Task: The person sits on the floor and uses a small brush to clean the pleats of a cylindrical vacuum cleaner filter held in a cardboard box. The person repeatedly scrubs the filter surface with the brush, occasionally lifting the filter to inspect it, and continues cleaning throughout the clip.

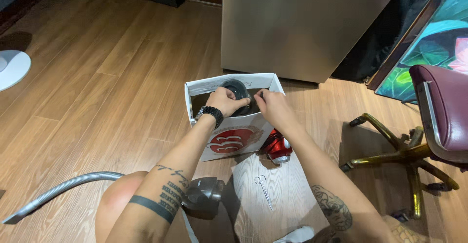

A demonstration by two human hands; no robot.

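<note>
Reaching into the open white cardboard box (229,126), we grip a round black part (237,93). Left hand (225,101) fingers curl closed on it; right hand (273,107) fingers pinch its edge.

Both forearms (tattooed) stretch forward and converge — left hand (225,101) with fingers curled in a grip, watch-banded wrist bent; right hand (273,105) close beside it, fingertips pinched together.

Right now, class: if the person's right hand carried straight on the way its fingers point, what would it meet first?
The right hand points left, into the open white box. It would probably first meet the round black part there, which its fingertips seem to touch already, then the left hand. Depth is uncertain.
</note>
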